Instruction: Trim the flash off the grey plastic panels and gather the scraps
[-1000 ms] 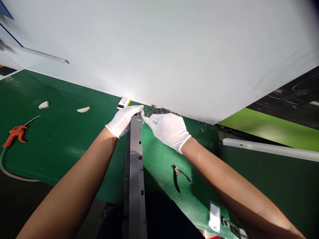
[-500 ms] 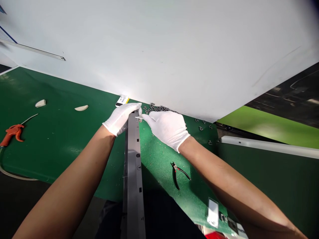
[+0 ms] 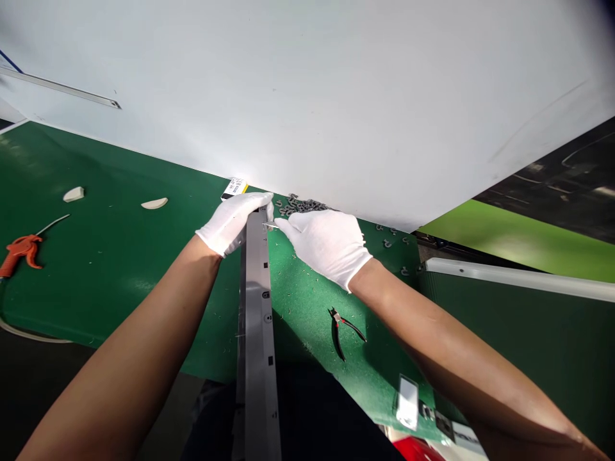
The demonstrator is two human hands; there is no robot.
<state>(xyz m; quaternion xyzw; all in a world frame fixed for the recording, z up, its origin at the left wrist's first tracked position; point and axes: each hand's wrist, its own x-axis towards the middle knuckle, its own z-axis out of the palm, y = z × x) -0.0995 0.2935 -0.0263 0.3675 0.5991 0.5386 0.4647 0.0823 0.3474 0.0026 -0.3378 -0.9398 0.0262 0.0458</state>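
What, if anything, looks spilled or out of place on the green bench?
Tiny pale bits litter the green bench right of the grey bar, looking like untidy debris. A few grey clips also lie scattered to the right, apart from the main pile. No damage is evident.

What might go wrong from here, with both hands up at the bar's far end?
The thin tool in the right hand lies close to the left hand; a slip might nick it or scratch the grey bar. The right hand, beside the loose clips, could scatter them.
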